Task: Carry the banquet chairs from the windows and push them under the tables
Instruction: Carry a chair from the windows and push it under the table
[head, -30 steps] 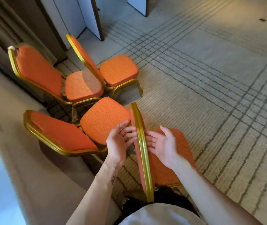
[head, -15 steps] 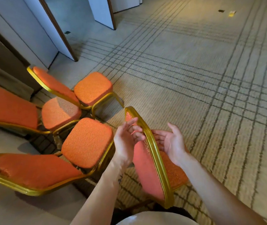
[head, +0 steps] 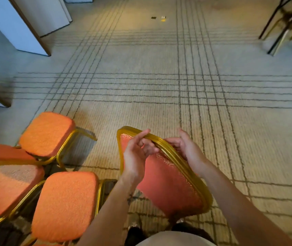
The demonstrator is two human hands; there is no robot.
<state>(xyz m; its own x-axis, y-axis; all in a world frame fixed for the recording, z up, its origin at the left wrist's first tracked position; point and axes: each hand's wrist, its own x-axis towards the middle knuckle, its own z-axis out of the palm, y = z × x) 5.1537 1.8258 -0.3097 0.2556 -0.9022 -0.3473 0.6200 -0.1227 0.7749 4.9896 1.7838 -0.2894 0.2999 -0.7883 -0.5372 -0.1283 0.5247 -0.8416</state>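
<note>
Bottom edge: pale shirt [head: 175, 239] and dark shoes [head: 134, 234], with both bare forearms reaching forward. The chair [head: 168, 189] stands directly in front of the person, seen from behind and above. Its orange patterned backrest faces the camera inside a gold frame, and its seat and feet are hidden. The left hand [head: 138, 153] is on the near face of the backrest, with the index finger laid over the top rail and the other fingers curled against it. The right hand [head: 186, 148] is on the far side of the same rail, with the fingers hooked under it and the thumb up. Both hands are clamped on the chair's top rail, close together. To the left is a tight cluster of like chairs on the floor: the nearest spare chair [head: 65, 205], the middle spare chair [head: 8, 189] touching its corner, and the far spare chair [head: 47, 134] beyond. The beige carpet [head: 159, 86] with dark grid lines runs ahead. At far left are pale wall panels [head: 17, 25] with brown edges. Small scraps [head: 157, 17] lie on the carpet far ahead. At top right are thin dark furniture legs [head: 273, 20], too blurred to identify.
</note>
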